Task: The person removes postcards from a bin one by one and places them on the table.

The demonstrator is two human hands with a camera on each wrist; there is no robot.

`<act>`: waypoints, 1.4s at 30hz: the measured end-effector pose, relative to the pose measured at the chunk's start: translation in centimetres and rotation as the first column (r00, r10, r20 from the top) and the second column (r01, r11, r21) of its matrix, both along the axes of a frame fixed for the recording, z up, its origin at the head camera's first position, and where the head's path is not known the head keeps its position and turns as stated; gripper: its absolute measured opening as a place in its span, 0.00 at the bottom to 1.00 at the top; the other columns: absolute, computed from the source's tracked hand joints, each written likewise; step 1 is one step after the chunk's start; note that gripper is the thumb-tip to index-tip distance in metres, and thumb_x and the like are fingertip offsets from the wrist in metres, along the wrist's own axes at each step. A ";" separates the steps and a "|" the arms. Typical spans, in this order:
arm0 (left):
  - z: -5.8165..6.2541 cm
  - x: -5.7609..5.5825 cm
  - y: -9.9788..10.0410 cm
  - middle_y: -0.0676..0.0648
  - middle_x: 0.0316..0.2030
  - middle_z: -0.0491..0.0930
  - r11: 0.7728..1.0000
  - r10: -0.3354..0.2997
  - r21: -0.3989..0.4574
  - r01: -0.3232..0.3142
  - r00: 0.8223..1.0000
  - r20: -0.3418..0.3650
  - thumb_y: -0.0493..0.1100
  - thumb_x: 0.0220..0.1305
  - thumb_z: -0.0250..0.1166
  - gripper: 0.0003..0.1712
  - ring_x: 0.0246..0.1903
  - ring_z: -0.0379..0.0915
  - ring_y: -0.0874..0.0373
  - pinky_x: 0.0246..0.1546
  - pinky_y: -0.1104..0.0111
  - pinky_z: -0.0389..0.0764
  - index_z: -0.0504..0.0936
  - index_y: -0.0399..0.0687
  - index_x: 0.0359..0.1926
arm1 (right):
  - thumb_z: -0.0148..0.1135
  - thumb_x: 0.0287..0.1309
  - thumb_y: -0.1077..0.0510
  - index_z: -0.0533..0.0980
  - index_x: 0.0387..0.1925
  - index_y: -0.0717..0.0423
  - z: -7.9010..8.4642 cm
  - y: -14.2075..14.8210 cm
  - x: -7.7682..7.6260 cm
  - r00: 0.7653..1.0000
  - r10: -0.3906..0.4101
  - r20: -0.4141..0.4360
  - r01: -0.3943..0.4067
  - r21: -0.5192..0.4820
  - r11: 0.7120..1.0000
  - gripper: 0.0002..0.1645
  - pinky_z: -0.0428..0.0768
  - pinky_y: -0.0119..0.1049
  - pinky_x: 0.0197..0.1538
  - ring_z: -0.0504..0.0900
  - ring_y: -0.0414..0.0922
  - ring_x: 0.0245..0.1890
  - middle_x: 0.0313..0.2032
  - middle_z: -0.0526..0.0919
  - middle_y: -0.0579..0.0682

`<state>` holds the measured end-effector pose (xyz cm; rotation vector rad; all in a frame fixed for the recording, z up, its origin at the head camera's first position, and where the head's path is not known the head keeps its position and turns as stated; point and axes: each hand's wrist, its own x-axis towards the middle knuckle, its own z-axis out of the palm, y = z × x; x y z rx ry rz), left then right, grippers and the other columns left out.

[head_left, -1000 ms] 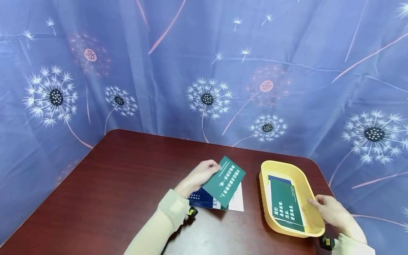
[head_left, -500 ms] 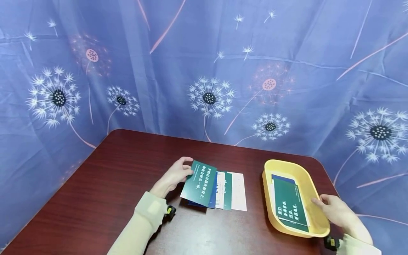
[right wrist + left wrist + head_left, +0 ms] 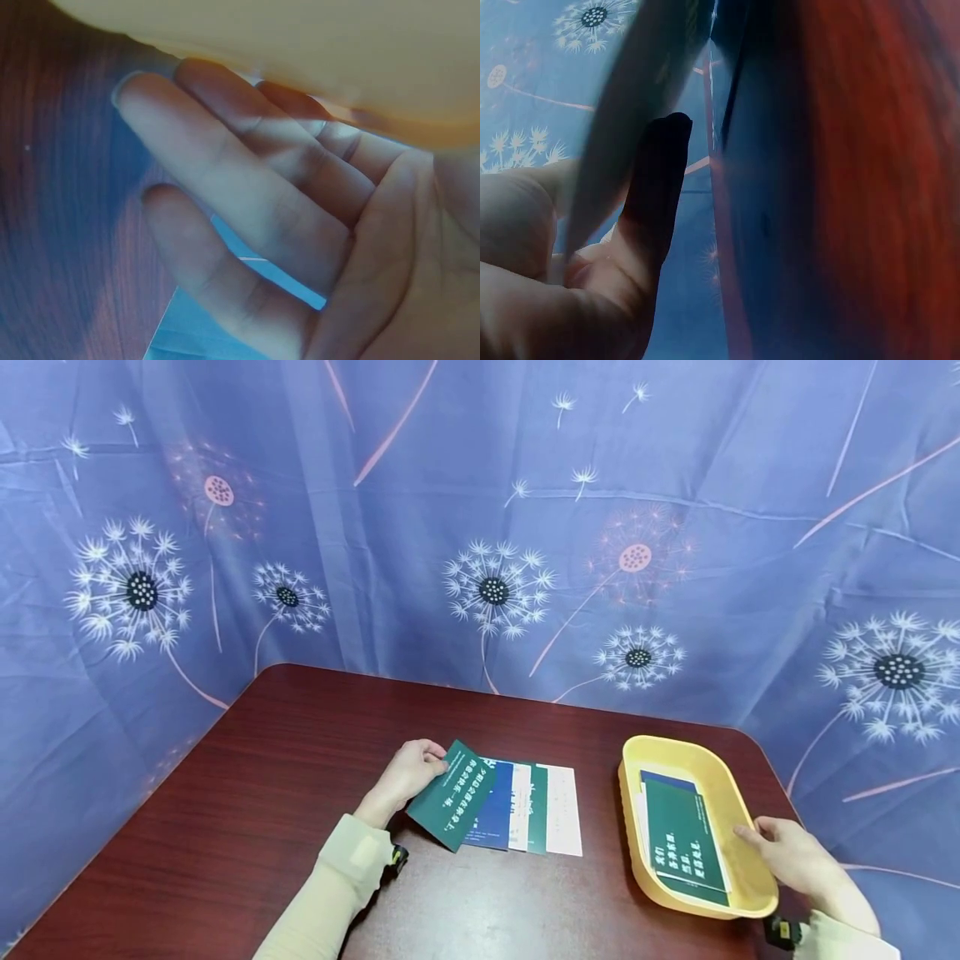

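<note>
My left hand (image 3: 405,778) pinches a green card with white writing (image 3: 450,802), lifted at a tilt over the left end of a row of cards. Up close in the left wrist view, that card (image 3: 630,97) stands almost edge-on between thumb and fingers. The row under it shows a blue card (image 3: 495,814), then white and green ones overlapping to the right. At the right, my right hand (image 3: 801,864) holds the rim of a yellow tray (image 3: 750,877), thumb over the edge. Its fingers (image 3: 225,165) run beneath the tray in the right wrist view.
Inside the tray lies a stack of cards, a green one (image 3: 681,827) on top and a blue edge behind. The dark red-brown table (image 3: 330,718) ends at a blue dandelion-patterned curtain (image 3: 390,527).
My left hand has drawn the green card leftward from over the row, uncovering the blue, white and green cards. The right hand stays at the tray, and the view has shifted slightly.
</note>
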<state>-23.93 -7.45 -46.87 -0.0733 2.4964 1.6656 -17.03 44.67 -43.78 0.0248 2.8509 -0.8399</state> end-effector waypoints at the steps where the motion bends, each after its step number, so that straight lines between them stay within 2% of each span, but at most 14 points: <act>1: 0.1 0.0 0.0 0.44 0.33 0.78 1.000 0.003 -0.017 -0.003 1.000 -0.004 0.36 0.65 0.63 0.08 0.28 0.75 0.54 0.27 0.64 0.77 0.78 0.38 0.44 | 0.51 0.72 0.49 0.66 0.20 0.56 0.0 0.0 0.0 1.000 0.001 -0.002 -0.001 0.004 1.000 0.24 0.66 0.34 0.23 0.66 0.41 0.18 0.16 0.65 0.46; 4: 0.3 0.1 -0.2 0.45 0.30 0.78 0.997 0.014 -0.077 -0.016 1.000 -0.020 0.40 0.65 0.64 0.06 0.25 0.74 0.55 0.24 0.65 0.75 0.78 0.41 0.37 | 0.51 0.72 0.49 0.66 0.20 0.56 0.0 0.0 -0.1 1.000 0.002 -0.005 -0.002 0.008 1.000 0.24 0.65 0.35 0.23 0.65 0.41 0.18 0.16 0.65 0.45; 10: 0.5 0.3 -0.6 0.48 0.21 0.77 0.971 0.015 -0.240 -0.023 0.999 -0.036 0.45 0.66 0.64 0.12 0.20 0.71 0.57 0.24 0.66 0.71 0.79 0.44 0.28 | 0.52 0.72 0.48 0.66 0.20 0.55 -0.1 -0.1 -0.2 1.000 0.007 -0.011 -0.007 0.022 1.000 0.24 0.64 0.35 0.23 0.65 0.41 0.18 0.16 0.64 0.45; 17: 0.4 0.7 -0.9 0.46 0.17 0.77 0.944 -0.087 -0.317 0.091 0.996 0.029 0.46 0.68 0.63 0.19 0.16 0.77 0.56 0.21 0.65 0.78 0.77 0.42 0.22 | 0.52 0.72 0.50 0.66 0.20 0.56 0.0 -0.3 0.0 1.000 0.014 -0.019 -0.014 0.016 1.000 0.24 0.65 0.34 0.23 0.65 0.41 0.18 0.16 0.65 0.46; 22: 0.5 1.0 -0.9 0.45 0.13 0.76 0.914 -0.094 -0.393 0.102 0.995 0.039 0.48 0.68 0.63 0.21 0.14 0.76 0.55 0.19 0.66 0.77 0.76 0.43 0.19 | 0.52 0.71 0.51 0.66 0.20 0.56 0.0 -0.4 -0.1 0.999 0.023 -0.040 -0.022 0.019 1.000 0.23 0.65 0.34 0.23 0.65 0.40 0.18 0.16 0.65 0.45; 26: 0.4 1.1 -0.9 0.47 0.11 0.73 0.892 -0.095 -0.439 0.104 0.995 0.041 0.48 0.69 0.63 0.24 0.13 0.75 0.55 0.18 0.66 0.75 0.73 0.45 0.16 | 0.52 0.72 0.51 0.67 0.20 0.56 0.0 -0.4 -0.2 0.999 0.030 -0.043 -0.029 0.023 0.999 0.23 0.65 0.34 0.23 0.65 0.40 0.18 0.16 0.65 0.46; 32: 0.0 1.2 -0.6 0.50 0.06 0.69 0.883 -0.091 -0.459 0.097 0.995 0.034 0.49 0.68 0.63 0.28 0.12 0.74 0.56 0.16 0.67 0.73 0.70 0.48 0.11 | 0.52 0.72 0.49 0.66 0.20 0.55 0.1 -0.4 -0.2 0.999 0.023 -0.035 -0.021 0.046 0.999 0.24 0.64 0.35 0.23 0.64 0.40 0.18 0.16 0.64 0.45; 39: 0.1 1.1 -0.3 0.49 0.06 0.69 0.855 -0.104 -0.509 0.098 0.994 0.017 0.49 0.68 0.64 0.26 0.11 0.73 0.55 0.14 0.68 0.69 0.70 0.47 0.13 | 0.51 0.72 0.49 0.66 0.20 0.55 0.2 -0.3 0.0 0.999 0.024 -0.021 -0.023 0.052 0.998 0.24 0.64 0.35 0.24 0.64 0.41 0.18 0.16 0.64 0.46; 42: 0.3 1.1 -0.1 0.49 0.07 0.68 0.851 -0.101 -0.516 0.097 0.995 0.021 0.49 0.68 0.63 0.25 0.11 0.72 0.54 0.12 0.69 0.66 0.71 0.46 0.15 | 0.51 0.72 0.49 0.66 0.20 0.56 0.1 -0.2 0.1 1.000 0.016 -0.018 -0.015 0.038 0.999 0.24 0.64 0.35 0.23 0.65 0.41 0.18 0.16 0.64 0.46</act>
